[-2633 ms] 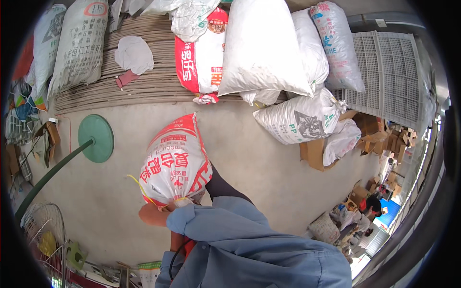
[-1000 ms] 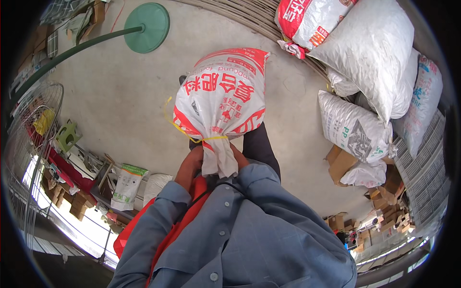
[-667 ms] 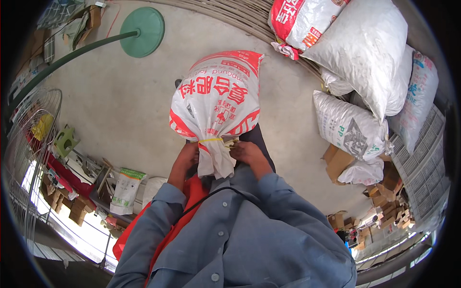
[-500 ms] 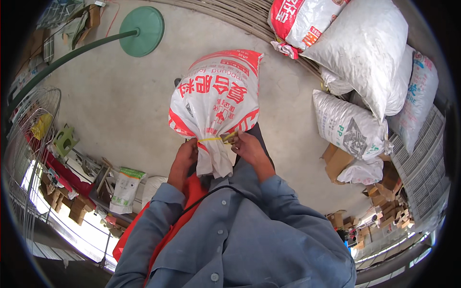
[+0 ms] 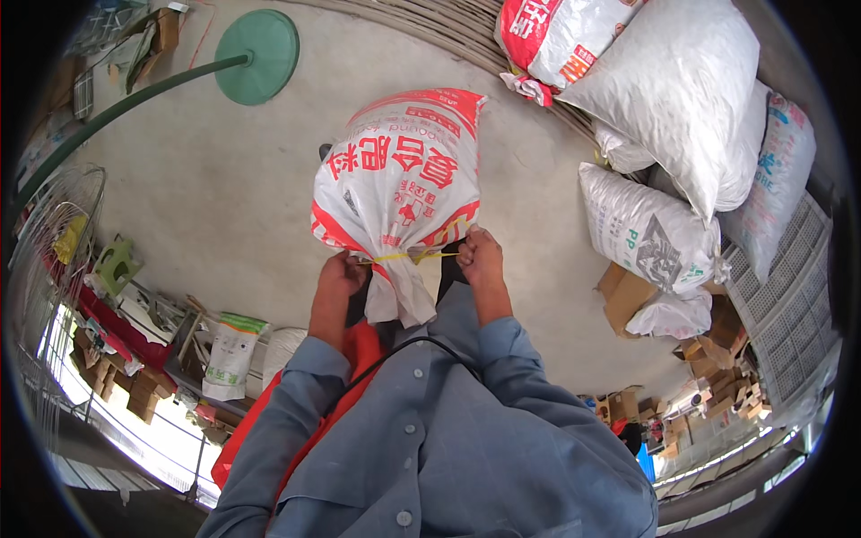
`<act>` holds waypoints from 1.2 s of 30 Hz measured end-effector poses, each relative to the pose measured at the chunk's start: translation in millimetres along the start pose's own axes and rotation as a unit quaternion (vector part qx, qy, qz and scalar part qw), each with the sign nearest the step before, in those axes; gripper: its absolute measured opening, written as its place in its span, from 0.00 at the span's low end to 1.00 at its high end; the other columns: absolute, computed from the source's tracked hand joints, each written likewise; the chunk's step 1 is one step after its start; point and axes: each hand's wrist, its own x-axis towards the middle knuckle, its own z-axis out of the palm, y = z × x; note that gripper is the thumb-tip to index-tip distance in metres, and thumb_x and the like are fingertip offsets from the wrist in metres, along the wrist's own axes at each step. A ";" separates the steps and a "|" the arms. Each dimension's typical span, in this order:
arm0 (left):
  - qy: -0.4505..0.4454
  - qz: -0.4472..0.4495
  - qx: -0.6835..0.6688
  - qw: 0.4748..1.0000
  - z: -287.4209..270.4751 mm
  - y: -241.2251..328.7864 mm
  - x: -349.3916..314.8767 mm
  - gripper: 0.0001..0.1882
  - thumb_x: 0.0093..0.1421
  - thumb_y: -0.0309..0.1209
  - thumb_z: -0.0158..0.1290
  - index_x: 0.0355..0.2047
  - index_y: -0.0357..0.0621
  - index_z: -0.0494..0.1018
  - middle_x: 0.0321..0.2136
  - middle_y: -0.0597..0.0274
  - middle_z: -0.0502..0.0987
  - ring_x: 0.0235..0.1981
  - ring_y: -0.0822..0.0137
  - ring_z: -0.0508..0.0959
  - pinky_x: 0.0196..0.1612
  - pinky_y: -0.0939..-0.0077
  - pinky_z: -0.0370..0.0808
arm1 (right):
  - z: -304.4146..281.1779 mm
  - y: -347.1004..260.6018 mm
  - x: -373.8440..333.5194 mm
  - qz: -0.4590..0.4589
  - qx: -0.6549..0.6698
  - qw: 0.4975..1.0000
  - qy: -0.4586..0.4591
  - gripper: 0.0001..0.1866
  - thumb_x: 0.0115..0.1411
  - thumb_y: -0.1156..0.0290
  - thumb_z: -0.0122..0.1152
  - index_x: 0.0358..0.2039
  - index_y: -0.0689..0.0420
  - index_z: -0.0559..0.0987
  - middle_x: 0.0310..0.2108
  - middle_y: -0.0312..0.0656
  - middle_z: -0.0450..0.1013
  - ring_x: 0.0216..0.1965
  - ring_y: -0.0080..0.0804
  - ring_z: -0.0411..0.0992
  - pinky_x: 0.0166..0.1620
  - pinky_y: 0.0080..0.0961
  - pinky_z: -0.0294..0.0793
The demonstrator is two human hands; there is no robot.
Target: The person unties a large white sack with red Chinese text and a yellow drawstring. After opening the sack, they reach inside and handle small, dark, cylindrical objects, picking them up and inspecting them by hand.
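Before me on concrete floor (image 5: 206,206), red-and-white woven plastic sack (image 5: 399,184) upright, neck toward me; my left hand (image 5: 336,280) and right hand (image 5: 480,255) closed on yellow cord (image 5: 408,257).

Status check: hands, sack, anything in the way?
Left hand and right hand each pulling an end of yellow string. String wrapped around neck of red-and-white sack. Concrete floor around sack bare.

Floor (image 5: 206,206): concrete | centre: red-white sack (image 5: 399,179) | far edge: green fan base (image 5: 260,56) | right edge: white sacks (image 5: 646,224), cardboard boxes (image 5: 628,296)
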 end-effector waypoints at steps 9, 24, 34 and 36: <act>0.058 0.102 0.070 0.991 5.4 10.7 -23.1 0.15 0.67 0.35 0.46 0.23 0.52 0.58 0.12 0.73 0.53 0.12 0.77 0.55 0.13 0.83 0.49 | -21.3 -8.0 0.3 -0.029 0.007 0.998 0.059 0.11 0.63 0.67 0.53 0.24 0.51 0.66 0.16 0.29 0.54 0.14 0.20 0.51 0.18 0.20 0.50; -0.107 0.577 0.559 0.585 45.5 7.7 -74.6 0.15 0.64 0.41 0.49 0.28 0.43 0.69 0.17 0.64 0.70 0.19 0.72 0.70 0.24 0.70 0.66 | 259.9 101.9 -51.8 -0.381 -0.657 0.437 -0.482 0.07 0.54 0.71 0.56 0.33 0.58 0.76 0.37 0.44 0.75 0.42 0.46 0.73 0.45 0.40 0.74; -0.062 0.308 0.392 0.865 54.4 16.1 -105.7 0.17 0.65 0.43 0.45 0.21 0.48 0.64 0.22 0.61 0.76 0.24 0.70 0.77 0.24 0.77 0.67 | 128.0 48.9 -44.1 -0.435 -0.596 0.602 -0.305 0.07 0.53 0.73 0.58 0.32 0.57 0.80 0.30 0.47 0.76 0.33 0.45 0.76 0.38 0.37 0.74; -0.057 0.311 0.404 0.859 54.5 19.5 -109.0 0.17 0.65 0.44 0.46 0.23 0.47 0.67 0.23 0.60 0.77 0.25 0.71 0.77 0.24 0.78 0.67 | 131.6 49.9 -47.4 -0.390 -0.632 0.603 -0.292 0.05 0.52 0.72 0.60 0.30 0.57 0.79 0.27 0.47 0.76 0.30 0.45 0.76 0.35 0.37 0.74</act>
